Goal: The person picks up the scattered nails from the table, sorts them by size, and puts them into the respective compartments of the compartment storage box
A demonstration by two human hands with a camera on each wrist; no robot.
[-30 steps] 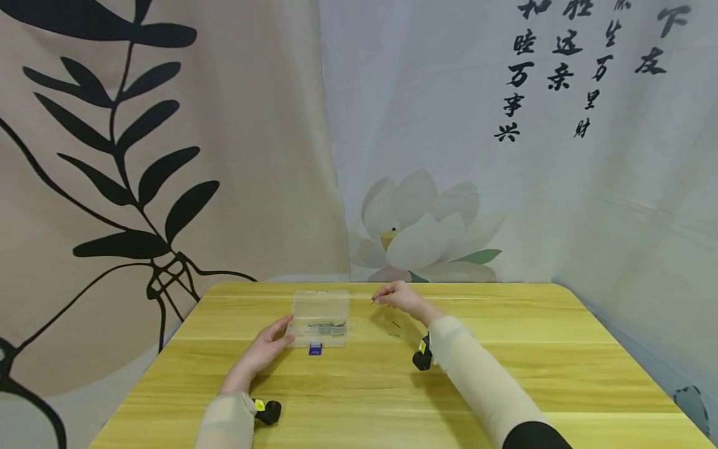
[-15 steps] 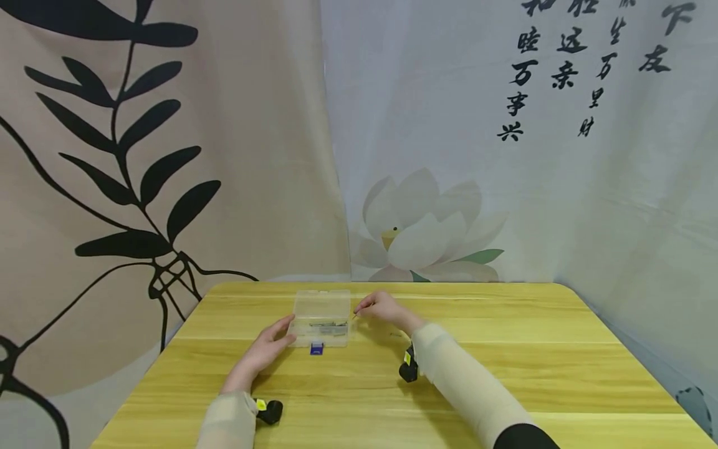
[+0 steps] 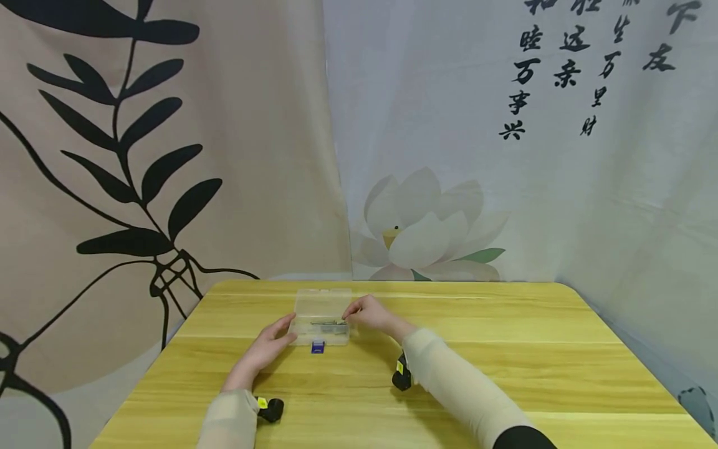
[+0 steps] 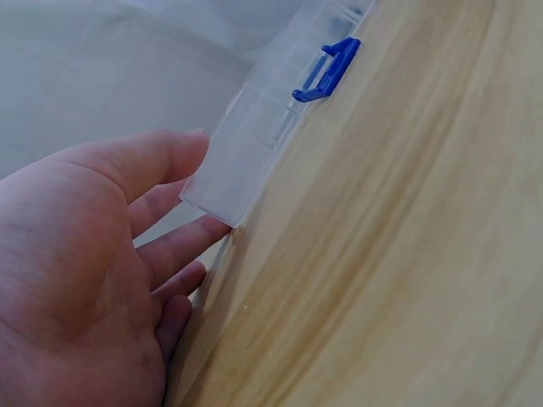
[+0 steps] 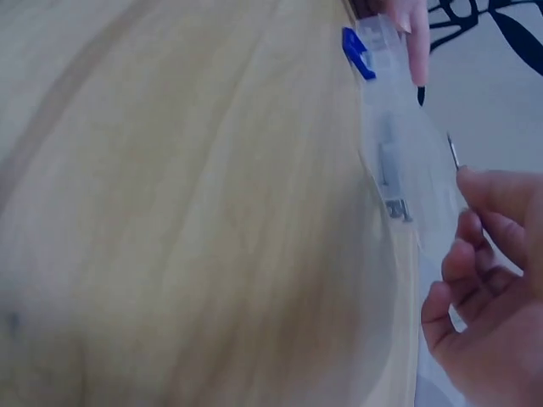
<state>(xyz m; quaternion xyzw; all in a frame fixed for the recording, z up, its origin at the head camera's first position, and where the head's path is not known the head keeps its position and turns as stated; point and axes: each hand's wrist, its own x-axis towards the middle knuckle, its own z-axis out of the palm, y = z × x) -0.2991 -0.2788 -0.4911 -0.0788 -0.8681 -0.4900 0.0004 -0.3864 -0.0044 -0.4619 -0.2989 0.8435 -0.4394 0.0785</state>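
Observation:
A clear plastic box (image 3: pixel 300 337) with its lid (image 3: pixel 322 304) raised stands near the far edge of the table. Thin metal pieces (image 3: pixel 325 323) lie in its base, and a blue latch (image 4: pixel 329 72) hangs at the front. At the left end, my left hand (image 3: pixel 269 344) holds the box between thumb and fingers. My right hand (image 3: pixel 370 313) pinches a thin metal pin (image 5: pixel 452 151) between thumb and forefinger. Its fingertips are right at the box's right end, and the pin points up in the right wrist view. The pin's lower part is hidden by the fingers.
The wooden table (image 3: pixel 477 386) spreads out around the box. A printed cloth (image 3: pixel 269 156) hangs behind its far edge. A black camera (image 3: pixel 271 410) is strapped to the left wrist, another black camera (image 3: pixel 401 374) to the right.
My right hand has moved left and toward me, bringing the pin to the box's right end. Small pieces seen on the table earlier are now covered by the right arm. The left hand stays put.

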